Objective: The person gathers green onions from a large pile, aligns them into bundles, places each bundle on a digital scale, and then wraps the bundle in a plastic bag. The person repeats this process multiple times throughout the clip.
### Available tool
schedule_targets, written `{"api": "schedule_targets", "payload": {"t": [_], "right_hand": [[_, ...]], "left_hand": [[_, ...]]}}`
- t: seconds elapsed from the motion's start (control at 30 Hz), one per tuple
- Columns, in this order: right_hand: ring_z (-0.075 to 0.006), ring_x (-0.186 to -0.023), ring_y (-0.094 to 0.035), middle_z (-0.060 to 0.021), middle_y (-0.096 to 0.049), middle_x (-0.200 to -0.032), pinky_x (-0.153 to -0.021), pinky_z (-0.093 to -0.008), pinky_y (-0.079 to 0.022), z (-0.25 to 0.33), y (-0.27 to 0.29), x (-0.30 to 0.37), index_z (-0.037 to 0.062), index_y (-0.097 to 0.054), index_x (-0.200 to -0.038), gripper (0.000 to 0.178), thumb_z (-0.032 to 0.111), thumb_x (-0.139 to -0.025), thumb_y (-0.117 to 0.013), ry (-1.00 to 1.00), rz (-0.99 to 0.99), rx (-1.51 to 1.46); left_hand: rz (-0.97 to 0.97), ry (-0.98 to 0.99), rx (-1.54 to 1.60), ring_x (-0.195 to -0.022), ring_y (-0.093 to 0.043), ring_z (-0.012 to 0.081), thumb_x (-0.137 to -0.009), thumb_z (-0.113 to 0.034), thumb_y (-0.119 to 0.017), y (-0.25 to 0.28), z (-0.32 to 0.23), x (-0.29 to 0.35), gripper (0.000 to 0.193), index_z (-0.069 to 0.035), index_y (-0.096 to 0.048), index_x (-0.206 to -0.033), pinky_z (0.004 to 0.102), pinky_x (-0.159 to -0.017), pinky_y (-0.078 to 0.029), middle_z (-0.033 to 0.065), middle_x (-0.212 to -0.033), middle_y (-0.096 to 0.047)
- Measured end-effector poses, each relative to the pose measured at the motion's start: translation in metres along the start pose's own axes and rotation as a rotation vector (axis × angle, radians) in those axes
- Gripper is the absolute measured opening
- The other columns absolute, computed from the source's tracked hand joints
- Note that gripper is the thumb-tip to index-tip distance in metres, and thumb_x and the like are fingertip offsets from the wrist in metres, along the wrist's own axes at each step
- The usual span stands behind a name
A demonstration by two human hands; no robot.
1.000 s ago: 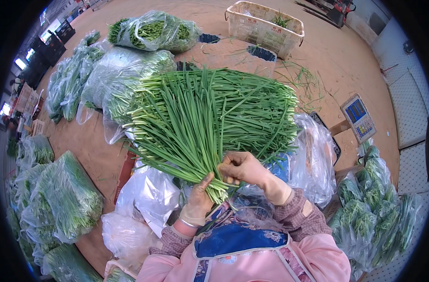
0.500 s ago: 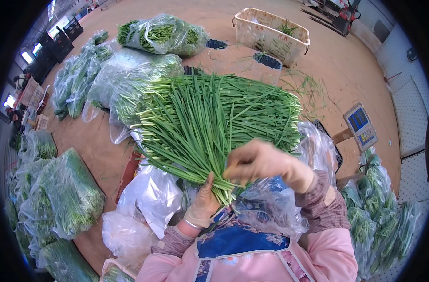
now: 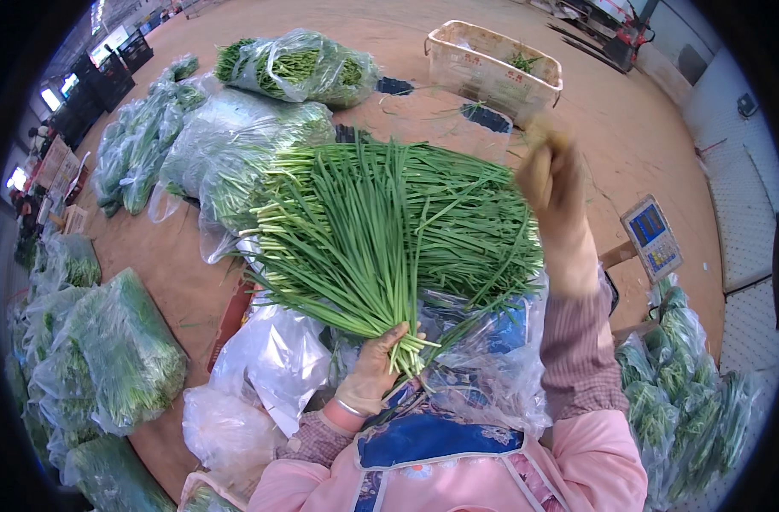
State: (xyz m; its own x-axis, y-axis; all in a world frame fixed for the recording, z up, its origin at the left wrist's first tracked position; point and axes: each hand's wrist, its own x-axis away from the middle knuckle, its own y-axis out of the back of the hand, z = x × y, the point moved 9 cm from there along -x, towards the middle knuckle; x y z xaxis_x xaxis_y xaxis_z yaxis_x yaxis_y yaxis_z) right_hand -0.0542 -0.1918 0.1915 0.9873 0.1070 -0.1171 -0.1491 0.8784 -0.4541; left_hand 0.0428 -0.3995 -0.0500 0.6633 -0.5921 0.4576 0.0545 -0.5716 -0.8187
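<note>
My left hand [image 3: 370,369] is closed around the pale stem ends of a bunch of garlic chives [image 3: 368,247], whose green leaves fan out away from me. Beneath and behind that bunch lies a larger pile of garlic chives [image 3: 475,222]. Off the pile's right edge, my right hand [image 3: 551,175] is raised and smeared by motion. Its fingers look curled, but whether anything is in them does not show. Crumpled clear plastic [image 3: 500,375] lies between my arms, and a white plastic bag [image 3: 274,358] is left of my left hand.
Bagged greens lie at the left [image 3: 129,350], far left [image 3: 244,141] and right [image 3: 684,384]. A pale plastic crate [image 3: 492,72] stands at the back. To the right is a scale display [image 3: 652,237]. A pallet truck [image 3: 607,38] stands far right.
My right hand has left the stem ends and swung up and to the right. My left hand keeps its grip on the bunch, nearly in place.
</note>
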Motion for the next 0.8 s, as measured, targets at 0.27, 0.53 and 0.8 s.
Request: {"api": "schedule_targets", "payload": {"t": [0.27, 0.53, 0.8], "right_hand": [[-0.0114, -0.068, -0.063, -0.0065, -0.067, -0.084, -0.064, -0.025, -0.051, -0.116, 0.076, -0.022, 0.014, -0.054, -0.123, 0.038, 0.029, -0.088, -0.057, -0.328, -0.285, 0.747], [-0.0161, -0.063, -0.063, -0.0068, -0.067, -0.078, -0.06, -0.0322, -0.05, -0.014, 0.108, 0.032, 0.0182, -0.053, -0.123, 0.037, 0.026, -0.087, -0.057, -0.025, -0.582, 1.141], [-0.0095, -0.052, -0.057, -0.0055, -0.062, -0.062, -0.051, -0.0246, -0.046, -0.146, 0.137, 0.145, 0.0031, -0.06, -0.102, 0.04, 0.037, -0.082, -0.065, -0.744, -0.669, 1.025]], "left_hand": [[0.111, -0.168, -0.13, -0.082, -0.063, 0.021, -0.079, -0.008, -0.067, -0.033, -0.036, 0.02, 0.032, -0.002, -0.054, -0.107, 0.0308, -0.072, -0.056, 0.01, -0.091, -0.06], [0.386, -0.333, -0.032, -0.084, -0.053, 0.0183, -0.079, -0.017, -0.068, -0.042, -0.082, 0.044, 0.05, -0.005, -0.046, -0.121, 0.0313, -0.074, -0.047, 0.0077, -0.097, -0.054], [0.313, -0.084, -0.052, -0.088, -0.055, 0.0193, -0.084, -0.02, -0.063, -0.051, -0.023, 0.016, 0.047, -0.003, -0.044, -0.124, 0.0328, -0.074, -0.05, 0.0095, -0.105, -0.055]]}}
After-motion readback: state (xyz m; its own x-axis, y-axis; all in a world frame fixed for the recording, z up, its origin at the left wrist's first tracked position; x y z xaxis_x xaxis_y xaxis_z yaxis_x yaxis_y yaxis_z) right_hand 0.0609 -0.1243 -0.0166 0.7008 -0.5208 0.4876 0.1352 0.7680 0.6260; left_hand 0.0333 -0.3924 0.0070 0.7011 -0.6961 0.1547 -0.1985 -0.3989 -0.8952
